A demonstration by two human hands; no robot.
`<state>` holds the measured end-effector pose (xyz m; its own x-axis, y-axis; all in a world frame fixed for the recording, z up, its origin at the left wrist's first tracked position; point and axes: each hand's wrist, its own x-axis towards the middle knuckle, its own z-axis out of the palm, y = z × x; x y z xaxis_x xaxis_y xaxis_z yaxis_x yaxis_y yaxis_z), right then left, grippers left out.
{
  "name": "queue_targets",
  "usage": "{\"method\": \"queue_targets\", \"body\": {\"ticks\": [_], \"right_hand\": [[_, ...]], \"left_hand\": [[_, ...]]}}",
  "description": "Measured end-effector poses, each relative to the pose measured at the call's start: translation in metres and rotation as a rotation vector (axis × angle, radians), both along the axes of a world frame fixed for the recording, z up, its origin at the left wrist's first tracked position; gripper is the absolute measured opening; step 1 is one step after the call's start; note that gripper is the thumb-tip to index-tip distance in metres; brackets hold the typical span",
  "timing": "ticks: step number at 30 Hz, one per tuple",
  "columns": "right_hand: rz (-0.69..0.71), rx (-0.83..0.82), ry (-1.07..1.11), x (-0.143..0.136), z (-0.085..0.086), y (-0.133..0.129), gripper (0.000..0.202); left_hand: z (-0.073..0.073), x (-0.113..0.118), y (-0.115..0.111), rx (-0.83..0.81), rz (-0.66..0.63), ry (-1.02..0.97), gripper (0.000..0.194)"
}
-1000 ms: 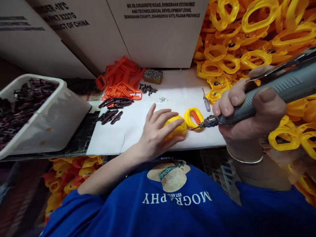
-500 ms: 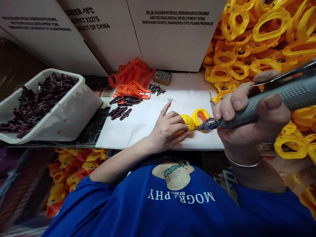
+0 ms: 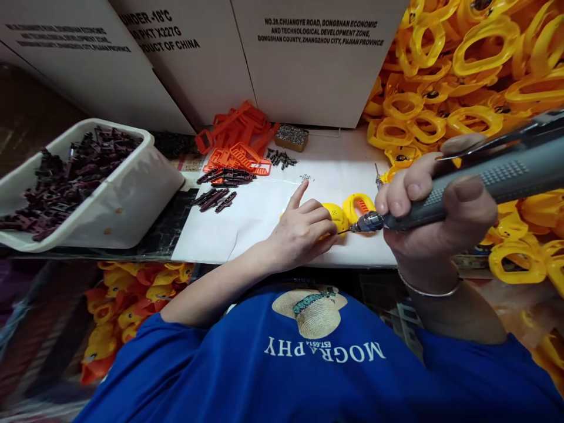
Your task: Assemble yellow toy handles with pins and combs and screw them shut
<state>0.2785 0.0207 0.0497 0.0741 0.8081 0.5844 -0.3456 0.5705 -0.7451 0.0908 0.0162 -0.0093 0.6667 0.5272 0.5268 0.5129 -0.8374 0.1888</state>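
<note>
My right hand (image 3: 434, 208) is wrapped round a grey electric screwdriver (image 3: 480, 185), held nearly level. Its thin bit (image 3: 346, 231) points left and meets the fingers of my left hand (image 3: 304, 229). That hand lies over a yellow plastic duck part (image 3: 335, 216), fingers curled onto it and forefinger stretched forward. Most of the part is hidden beneath the hand, as is the exact spot the bit touches. Just beyond the fingertip lies a small heap of screws (image 3: 305, 177). To the right of the held part rests a yellow ring-shaped piece (image 3: 358, 207) with an orange grille.
Orange plastic frames (image 3: 240, 138), dark clips (image 3: 227, 175) and a small box of screws (image 3: 291, 138) stand at the back. A white bin (image 3: 118, 217) of dark parts is on the left. Yellow duck shells (image 3: 480, 53) pile up on the right. Cardboard (image 3: 304, 76) walls the rear.
My right hand and the electric screwdriver have shifted slightly left. My left hand stays over the yellow part, its outer fingers drawn in a little. The whole view has moved slightly.
</note>
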Motion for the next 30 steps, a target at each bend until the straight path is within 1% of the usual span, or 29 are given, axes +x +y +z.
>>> {"method": "queue_targets", "body": {"ticks": [3, 8, 12, 14, 16, 17, 19, 21, 24, 27, 30], "right_hand": [[0.021, 0.047, 0.001, 0.0, -0.004, 0.001, 0.014], [-0.015, 0.036, -0.033, -0.005, -0.007, -0.002, 0.026], [-0.045, 0.053, -0.007, -0.011, -0.007, -0.009, 0.024], [-0.056, 0.049, -0.028, -0.012, -0.009, -0.01, 0.025], [-0.06, 0.055, -0.039, -0.01, -0.013, -0.01, 0.026], [-0.066, 0.064, -0.036, -0.008, -0.015, -0.009, 0.026], [-0.104, 0.073, -0.026, -0.001, -0.02, -0.007, 0.026], [-0.173, 0.053, -0.036, 0.009, -0.024, -0.005, 0.025], [-0.289, 0.014, -0.053, 0.027, -0.031, -0.002, 0.024], [-0.374, 0.0, -0.062, 0.041, -0.038, 0.0, 0.025], [-0.428, -0.033, -0.073, 0.049, -0.045, 0.0, 0.023]], "left_hand": [[0.0, 0.0, 0.0, 0.006, -0.008, 0.018, 0.023], [-0.003, 0.001, 0.001, 0.0, -0.007, -0.013, 0.02], [-0.006, 0.003, 0.0, -0.006, -0.004, -0.035, 0.016], [-0.006, 0.002, 0.0, 0.01, 0.0, -0.042, 0.016], [-0.006, -0.002, -0.001, 0.021, 0.032, -0.061, 0.013], [-0.006, -0.004, -0.001, 0.022, 0.06, -0.065, 0.017], [-0.007, -0.008, -0.001, 0.002, 0.1, -0.036, 0.034], [-0.009, -0.011, 0.0, -0.05, 0.107, 0.036, 0.044], [-0.012, -0.012, 0.0, -0.117, 0.109, 0.12, 0.043], [-0.014, -0.01, 0.0, -0.123, 0.122, 0.118, 0.043], [-0.013, -0.009, -0.001, -0.117, 0.135, 0.111, 0.043]]}}
